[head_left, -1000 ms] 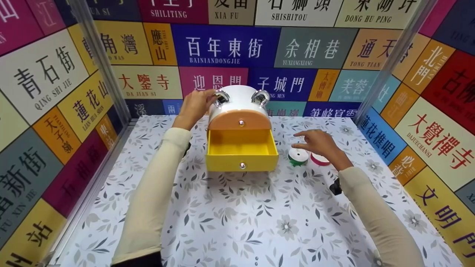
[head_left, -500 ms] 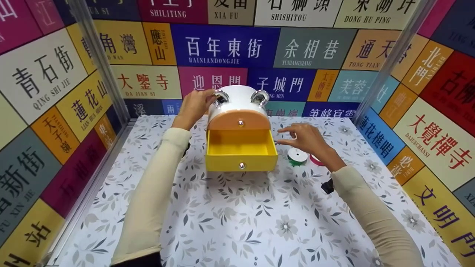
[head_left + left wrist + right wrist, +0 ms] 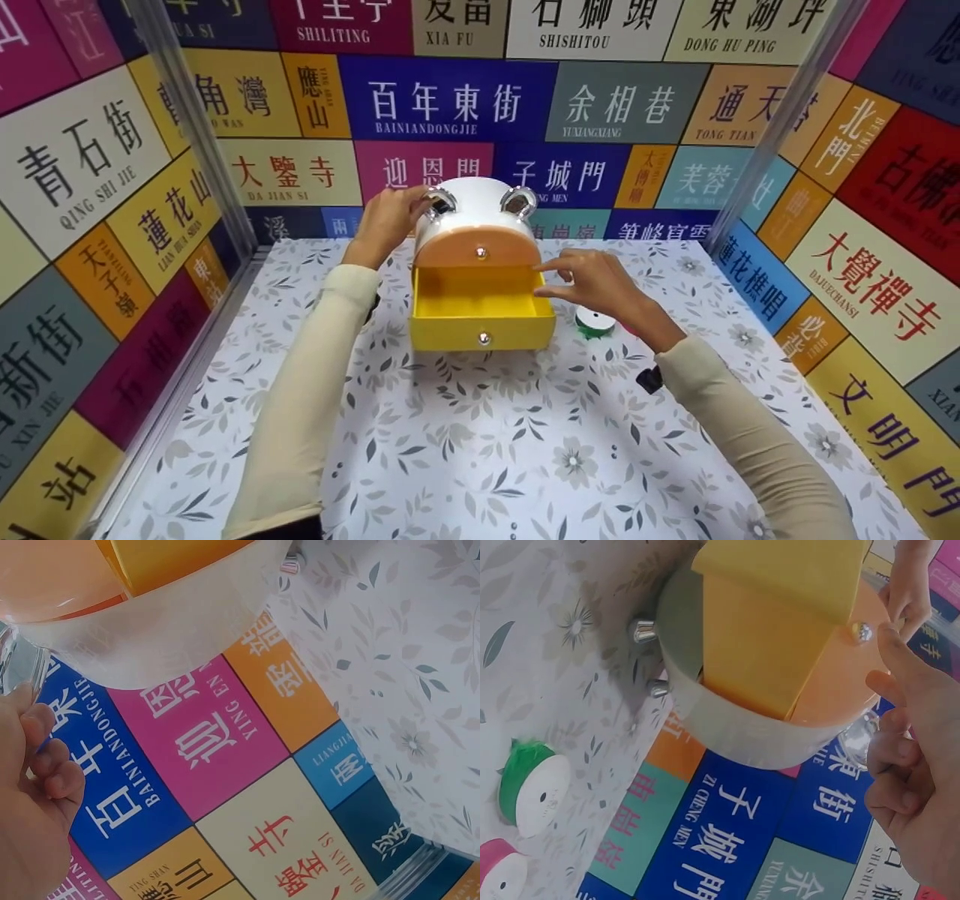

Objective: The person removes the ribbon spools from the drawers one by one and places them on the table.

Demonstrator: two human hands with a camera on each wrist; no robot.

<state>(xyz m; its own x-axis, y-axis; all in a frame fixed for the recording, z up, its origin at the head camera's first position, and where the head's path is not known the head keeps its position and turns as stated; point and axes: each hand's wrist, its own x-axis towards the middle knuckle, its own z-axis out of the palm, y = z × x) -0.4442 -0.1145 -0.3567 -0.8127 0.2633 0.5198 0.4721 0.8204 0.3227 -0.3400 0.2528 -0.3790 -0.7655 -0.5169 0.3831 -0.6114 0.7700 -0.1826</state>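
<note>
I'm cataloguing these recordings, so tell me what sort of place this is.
Probably a staged filming booth: printed sign panels on three sides, metal corner posts, and a leaf-patterned tabletop.

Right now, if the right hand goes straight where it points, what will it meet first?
Probably the open yellow drawer, on its right side: in the head view, the right hand points leftward at it. Depth is unclear, so it might pass above the edge.

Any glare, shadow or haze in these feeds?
Head: the knob on the yellow drawer glints, soft shadow on the table below it; left wrist: hazy, box pale; right wrist: dull, grey shadow on the table beside the box.
</note>
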